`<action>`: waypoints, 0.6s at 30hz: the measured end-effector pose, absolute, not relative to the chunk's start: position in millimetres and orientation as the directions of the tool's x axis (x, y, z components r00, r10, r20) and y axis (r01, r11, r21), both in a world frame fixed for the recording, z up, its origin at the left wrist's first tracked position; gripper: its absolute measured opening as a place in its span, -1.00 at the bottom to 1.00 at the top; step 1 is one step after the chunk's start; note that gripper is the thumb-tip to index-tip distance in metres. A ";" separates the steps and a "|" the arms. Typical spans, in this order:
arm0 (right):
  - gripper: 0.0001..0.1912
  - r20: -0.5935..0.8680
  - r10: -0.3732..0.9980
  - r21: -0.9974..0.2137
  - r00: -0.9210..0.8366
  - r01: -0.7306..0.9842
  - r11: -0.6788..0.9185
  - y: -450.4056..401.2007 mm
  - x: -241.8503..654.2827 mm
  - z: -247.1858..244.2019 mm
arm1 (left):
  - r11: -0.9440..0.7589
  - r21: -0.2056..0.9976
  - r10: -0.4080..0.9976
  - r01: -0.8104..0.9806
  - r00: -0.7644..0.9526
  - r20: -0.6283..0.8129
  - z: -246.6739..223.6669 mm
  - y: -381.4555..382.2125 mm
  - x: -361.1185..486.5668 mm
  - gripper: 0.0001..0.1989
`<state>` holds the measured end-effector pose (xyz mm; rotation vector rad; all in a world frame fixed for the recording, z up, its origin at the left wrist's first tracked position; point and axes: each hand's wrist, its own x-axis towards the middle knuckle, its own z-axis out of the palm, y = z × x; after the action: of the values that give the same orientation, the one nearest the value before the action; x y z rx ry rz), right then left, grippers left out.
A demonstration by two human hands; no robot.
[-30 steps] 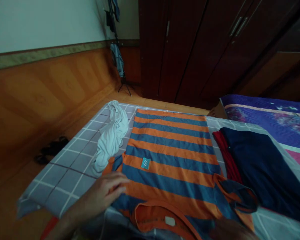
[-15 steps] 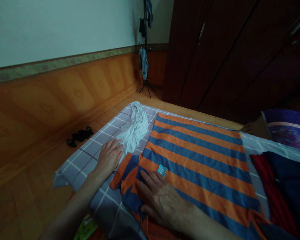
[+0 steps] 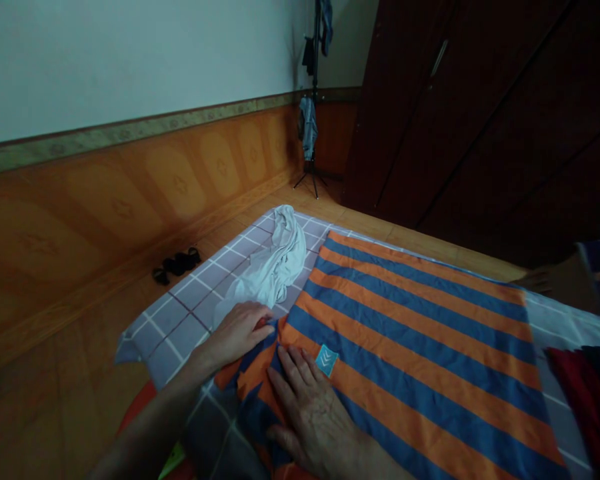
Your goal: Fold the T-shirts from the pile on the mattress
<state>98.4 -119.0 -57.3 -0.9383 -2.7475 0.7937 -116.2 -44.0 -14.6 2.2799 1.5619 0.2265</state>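
An orange and blue striped shirt [image 3: 410, 333] lies spread on the bed, with a small light-blue patch [image 3: 327, 360] near its collar end. My left hand [image 3: 241, 331] is closed on the shirt's sleeve at the left, thumb and fingers together; part of the sleeve is hidden beneath it. My right hand [image 3: 313, 407] rests flat on the shirt just below the patch, fingers extended. Beyond my left hand, a crumpled white garment [image 3: 280, 260] lies close to the shirt's left edge.
A grey checked sheet [image 3: 180, 317] covers the bed. Dark red and navy folded cloth [image 3: 580, 393] lies at the right. Black footwear [image 3: 177, 263] sits on the floor at left. A coat stand [image 3: 310, 143] and a dark wardrobe [image 3: 430, 147] stand at the back.
My left hand has moved from beside the white garment onto the shirt's sleeve and closed on it. My right hand stays flat on the shirt. The view has turned slightly left.
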 end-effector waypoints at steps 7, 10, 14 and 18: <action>-0.28 0.033 0.576 -0.504 -0.817 0.484 0.716 -118.7 102.9 -56.8 | -0.201 0.390 0.947 0.899 0.281 -0.159 -30.3 -34.4 -101.5 -0.76; -0.30 0.066 0.587 -0.477 -0.807 0.491 0.729 -119.7 102.8 -59.7 | -0.118 0.370 0.961 0.922 0.200 -0.192 -31.3 -36.7 -108.8 -0.77; -0.28 0.075 0.592 -0.467 -0.802 0.497 0.732 -121.1 102.7 -62.5 | -0.103 0.393 0.963 0.914 0.191 -0.192 -27.0 -35.1 -109.4 -0.75; -0.32 0.050 0.543 -0.518 -0.838 0.443 0.732 -121.5 103.6 -58.4 | -0.118 0.334 0.951 0.935 0.203 -0.235 -24.3 -29.9 -111.1 -0.65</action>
<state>103.6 -121.5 -58.4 -0.7882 -2.7363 0.7428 -111.1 -29.9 -24.3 2.0805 1.7560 0.0509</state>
